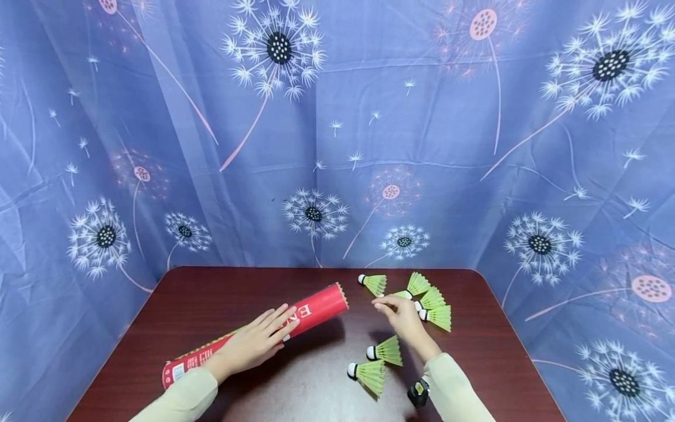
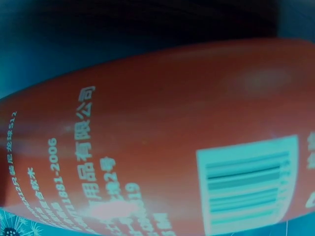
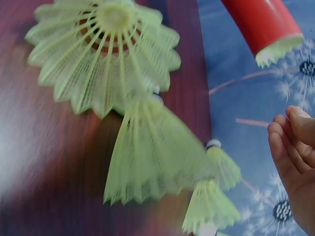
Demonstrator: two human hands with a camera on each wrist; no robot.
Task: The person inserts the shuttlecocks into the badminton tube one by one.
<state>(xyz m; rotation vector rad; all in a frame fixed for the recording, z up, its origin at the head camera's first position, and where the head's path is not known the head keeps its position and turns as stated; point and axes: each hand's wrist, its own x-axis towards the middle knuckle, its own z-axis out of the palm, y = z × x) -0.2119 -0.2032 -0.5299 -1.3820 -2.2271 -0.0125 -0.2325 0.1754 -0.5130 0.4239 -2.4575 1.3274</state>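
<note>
A red shuttlecock tube (image 1: 321, 306) with white lettering lies slanted on the table in the head view. My left hand (image 1: 258, 340) holds it around the middle, fingers across the top and thumb on the near side. A yellow-green skirt edge shows in the tube's right end. Printed text and a barcode (image 2: 250, 184) fill the left wrist view. My right hand (image 1: 403, 319) is beside a group of yellow-green shuttlecocks (image 1: 439, 317), thumb and fingertips close together. In the right wrist view nothing shows between its loosely bent fingers (image 3: 278, 147).
Two shuttlecocks (image 1: 387, 350) lie near the right forearm, towards the front. Another shuttlecock (image 1: 374, 283) lies at the back edge of the brown table (image 1: 253, 287). A blue dandelion-print curtain (image 1: 348, 135) hangs behind and at both sides. A small black device (image 1: 418, 392) sits at the right wrist.
</note>
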